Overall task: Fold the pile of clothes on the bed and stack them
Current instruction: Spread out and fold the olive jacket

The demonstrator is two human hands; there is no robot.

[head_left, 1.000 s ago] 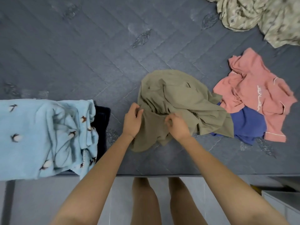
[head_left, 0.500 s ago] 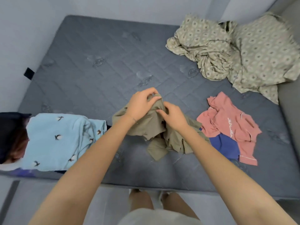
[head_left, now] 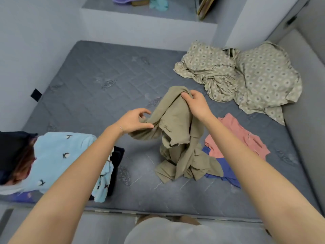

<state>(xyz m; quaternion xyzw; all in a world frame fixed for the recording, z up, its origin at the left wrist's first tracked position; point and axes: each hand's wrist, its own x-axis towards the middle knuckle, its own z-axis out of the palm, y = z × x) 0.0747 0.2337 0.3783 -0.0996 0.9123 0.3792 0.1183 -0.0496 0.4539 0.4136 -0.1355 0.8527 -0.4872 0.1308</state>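
Nearest me, past my two bare forearms, the lower end of the olive garment [head_left: 177,124] lies crumpled on the front part of the bed [head_left: 88,81]. From there it rises as one loose drape to my hands. It hangs between and below them, with its upper part clear of the mattress.

My left hand [head_left: 132,120] is the lower and nearer one. Its thumb and fingers pinch a fold at the garment's left side, with the forefinger curled above the cloth. My right hand [head_left: 197,104] is higher and farther out. Its fingers are curled over the topmost bunch of fabric and grip it.

To my left a light blue printed cloth [head_left: 61,155] lies on top of dark clothing [head_left: 118,154] at the bed's front edge. That heap runs out of view at the left, so I cannot tell what lies under it.

To my right the olive hem overlaps a blue garment [head_left: 227,171], and a pink garment [head_left: 237,136] lies just beyond, partly over the blue one.

Farther back on the right is a rumpled patterned sheet [head_left: 246,76], well apart from my hands.

I cannot tell what kind of garment the olive one is, as it is too bunched. On the far ledge [head_left: 175,13], purple and teal things are cut off by the top edge.
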